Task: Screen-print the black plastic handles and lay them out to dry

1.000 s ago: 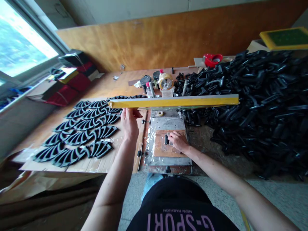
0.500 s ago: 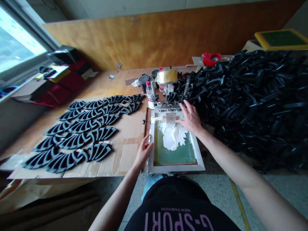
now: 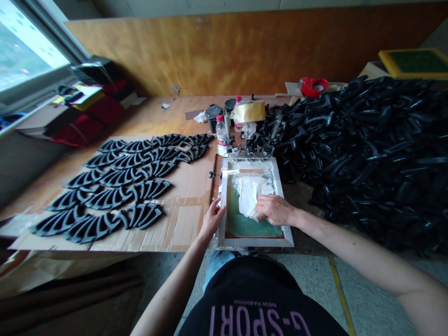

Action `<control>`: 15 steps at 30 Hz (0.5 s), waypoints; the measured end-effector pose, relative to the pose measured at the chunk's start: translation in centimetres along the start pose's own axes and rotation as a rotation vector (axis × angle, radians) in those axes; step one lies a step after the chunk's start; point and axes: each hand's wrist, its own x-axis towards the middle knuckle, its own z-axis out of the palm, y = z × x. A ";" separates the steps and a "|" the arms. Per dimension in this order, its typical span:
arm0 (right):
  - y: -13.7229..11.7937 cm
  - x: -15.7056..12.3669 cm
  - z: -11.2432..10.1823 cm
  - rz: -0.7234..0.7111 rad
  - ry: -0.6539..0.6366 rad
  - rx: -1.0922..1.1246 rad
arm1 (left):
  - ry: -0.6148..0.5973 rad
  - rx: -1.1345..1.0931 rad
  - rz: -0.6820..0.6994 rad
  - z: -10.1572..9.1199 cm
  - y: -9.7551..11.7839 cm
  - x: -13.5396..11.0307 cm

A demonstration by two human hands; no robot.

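Observation:
A metal-framed printing screen (image 3: pixel 280 182) with green mesh lies flat on the bench in front of me. White ink (image 3: pixel 250 191) is smeared across the mesh. My right hand (image 3: pixel 276 210) is closed on a small squeegee, mostly hidden, and presses it on the screen near the ink. My left hand (image 3: pixel 213 218) grips the screen's left frame edge, thumb on top.
Rows of black curved plastic parts (image 3: pixel 119 186) lie on cardboard (image 3: pixel 185 219) to the left. A big heap of black parts (image 3: pixel 367 154) fills the right. Bottles, a tape roll (image 3: pixel 249 111) and a red tape dispenser (image 3: pixel 312 86) stand behind the screen. A yellow-framed screen (image 3: pixel 415 61) rests far right.
The raised screen came down flat over the plate. My left hand slid to the frame's left edge. My right hand left the plate, reached the screen's far end, then pulled toward me.

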 end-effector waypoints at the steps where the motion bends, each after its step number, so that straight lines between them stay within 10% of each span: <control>1: 0.1 0.2 0.0 0.032 0.020 -0.006 | 0.004 -0.005 -0.001 0.0 0.0 0.0; 8: -1.2 0.2 2.4 0.025 0.154 -0.075 | -0.007 -0.060 -0.039 0.4 1.0 -0.4; 15: 4.5 4.7 -4.4 0.476 0.345 -0.033 | -0.051 -0.121 -0.022 -1.1 6.6 -2.4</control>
